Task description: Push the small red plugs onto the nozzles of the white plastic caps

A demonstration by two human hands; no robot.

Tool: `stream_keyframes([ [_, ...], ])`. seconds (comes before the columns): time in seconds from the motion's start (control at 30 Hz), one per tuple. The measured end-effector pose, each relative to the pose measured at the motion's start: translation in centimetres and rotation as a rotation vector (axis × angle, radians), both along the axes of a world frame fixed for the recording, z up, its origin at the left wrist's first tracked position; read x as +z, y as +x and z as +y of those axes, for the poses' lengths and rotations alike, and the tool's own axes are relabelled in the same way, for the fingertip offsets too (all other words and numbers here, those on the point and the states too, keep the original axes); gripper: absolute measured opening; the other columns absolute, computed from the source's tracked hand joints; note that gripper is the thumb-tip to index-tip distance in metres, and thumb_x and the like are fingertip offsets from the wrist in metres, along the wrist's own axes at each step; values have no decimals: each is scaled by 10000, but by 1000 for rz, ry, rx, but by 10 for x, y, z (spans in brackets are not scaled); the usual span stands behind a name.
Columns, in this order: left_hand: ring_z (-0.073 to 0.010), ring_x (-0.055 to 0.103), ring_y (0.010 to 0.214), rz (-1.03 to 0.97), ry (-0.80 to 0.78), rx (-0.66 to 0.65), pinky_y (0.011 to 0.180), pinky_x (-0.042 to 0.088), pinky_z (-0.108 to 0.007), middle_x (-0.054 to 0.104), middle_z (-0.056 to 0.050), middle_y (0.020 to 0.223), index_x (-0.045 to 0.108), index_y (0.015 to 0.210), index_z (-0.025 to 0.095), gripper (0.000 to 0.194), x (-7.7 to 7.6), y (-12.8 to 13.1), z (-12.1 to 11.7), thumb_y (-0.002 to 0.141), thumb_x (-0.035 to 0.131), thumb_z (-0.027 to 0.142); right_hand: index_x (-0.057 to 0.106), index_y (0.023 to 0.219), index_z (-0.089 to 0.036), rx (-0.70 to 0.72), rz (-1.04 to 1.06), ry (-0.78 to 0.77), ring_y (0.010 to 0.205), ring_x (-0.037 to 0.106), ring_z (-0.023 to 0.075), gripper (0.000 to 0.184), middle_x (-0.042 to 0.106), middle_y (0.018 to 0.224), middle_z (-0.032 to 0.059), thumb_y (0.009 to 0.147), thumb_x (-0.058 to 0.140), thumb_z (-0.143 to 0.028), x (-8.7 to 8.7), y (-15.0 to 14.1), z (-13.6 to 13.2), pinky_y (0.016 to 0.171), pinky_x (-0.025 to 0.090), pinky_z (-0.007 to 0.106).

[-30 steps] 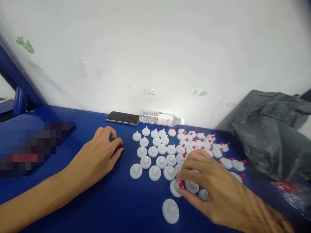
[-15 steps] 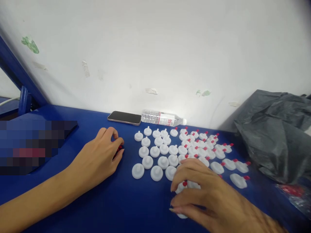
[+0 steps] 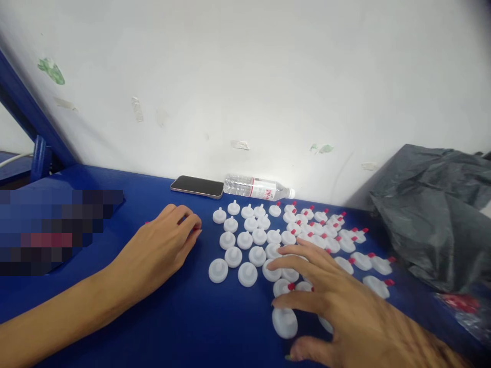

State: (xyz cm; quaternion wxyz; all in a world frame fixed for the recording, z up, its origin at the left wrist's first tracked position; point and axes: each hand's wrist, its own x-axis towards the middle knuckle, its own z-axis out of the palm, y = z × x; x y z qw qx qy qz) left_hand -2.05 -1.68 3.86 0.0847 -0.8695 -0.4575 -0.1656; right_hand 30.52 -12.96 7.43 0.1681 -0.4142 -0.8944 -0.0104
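Observation:
My left hand (image 3: 164, 237) rests on the blue table with thumb and fingers pinched together. A sliver of a small red cap (image 3: 197, 228) shows at its fingertips; the rest is hidden. Another red bit peeks out behind the knuckles. My right hand (image 3: 326, 296) is open, fingers spread above the near part of the group of white round plastic pieces with short spouts. Below its thumb and index finger lies a white piece (image 3: 284, 323). Bare-spouted white pieces (image 3: 247, 274) lie on the left of the group. Those with red tips (image 3: 361, 260) lie mostly on the right.
A phone (image 3: 197, 187) and a clear plastic bottle (image 3: 257, 187) lie along the white wall (image 3: 245, 76). A dark grey plastic bag (image 3: 433, 214) sits at the right, with a clear bag of red pieces (image 3: 460, 302) before it. A blurred-out patch covers the left edge.
My right hand has spread its fingers and shifted slightly right and down, uncovering a white piece below it. My left hand has moved slightly right, its fingertips still together.

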Motion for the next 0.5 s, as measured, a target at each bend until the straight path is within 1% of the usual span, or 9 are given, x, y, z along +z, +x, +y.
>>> stream_keyframes([
  [0.03, -246, 635, 988, -29, 19, -31, 729, 549, -351, 705, -58, 1077, 690, 1078, 205, 221, 0, 0, 0, 1142, 480, 225, 833, 1062, -406, 5, 9, -3, 1417, 704, 363, 531, 814, 1386, -10, 598, 1083, -344, 0, 0, 0, 1159, 662, 518],
  [0.1, -230, 666, 986, -101, 70, -95, 813, 575, -369, 735, -34, 1067, 677, 1137, 212, 169, 0, 0, -1, 1149, 510, 238, 819, 1067, -403, 18, 65, -12, 1400, 720, 330, 437, 829, 1354, -27, 693, 1039, -351, 1, -1, -1, 1231, 603, 499],
  [0.17, -204, 699, 1002, -193, 142, -168, 823, 588, -338, 751, -26, 1116, 669, 1252, 226, 166, 0, 0, -2, 1150, 539, 228, 792, 1128, -404, 13, 167, -21, 1323, 770, 276, 346, 853, 1289, -45, 824, 952, -373, 3, -4, -1, 1253, 578, 434],
  [0.2, -184, 714, 998, -237, 180, -219, 816, 595, -312, 754, -23, 1137, 662, 1309, 238, 200, 0, 0, -4, 1147, 549, 208, 774, 1172, -403, -5, 224, -29, 1252, 804, 246, 309, 865, 1246, -50, 889, 894, -376, 3, -5, -1, 1222, 600, 381],
  [0.27, -148, 744, 971, -316, 227, -343, 819, 619, -261, 763, -18, 1152, 654, 1374, 261, 266, 1, 1, -10, 1143, 553, 177, 743, 1247, -398, -39, 299, -44, 1115, 844, 195, 272, 878, 1182, -56, 981, 784, -355, 3, -10, -2, 1107, 655, 277],
  [0.33, -133, 779, 961, -384, 208, -446, 880, 652, -239, 795, -8, 1139, 669, 1355, 276, 259, 2, 4, -20, 1147, 546, 184, 732, 1290, -382, -62, 296, -27, 1063, 848, 167, 283, 875, 1181, -55, 1013, 730, -322, 0, -15, -2, 1034, 672, 228],
  [0.37, -133, 796, 964, -420, 179, -477, 918, 666, -239, 817, -1, 1130, 674, 1340, 286, 244, 3, 6, -26, 1152, 542, 202, 734, 1297, -368, -65, 275, -2, 1073, 844, 166, 291, 871, 1196, -50, 1010, 732, -320, -2, -18, -2, 1036, 671, 230],
  [0.43, -135, 819, 953, -507, 112, -514, 959, 686, -247, 848, 16, 1107, 680, 1322, 317, 224, 5, 12, -37, 1159, 544, 248, 742, 1296, -337, -62, 241, 82, 1083, 840, 182, 302, 869, 1192, -31, 995, 751, -321, -7, -24, -2, 1055, 676, 275],
  [0.5, -130, 823, 904, -593, 18, -554, 893, 707, -223, 855, 33, 1067, 698, 1311, 365, 242, 7, 20, -46, 1145, 568, 249, 748, 1281, -303, -55, 238, 164, 1026, 846, 203, 289, 873, 1134, -10, 993, 743, -321, -12, -31, -2, 1018, 705, 330],
])
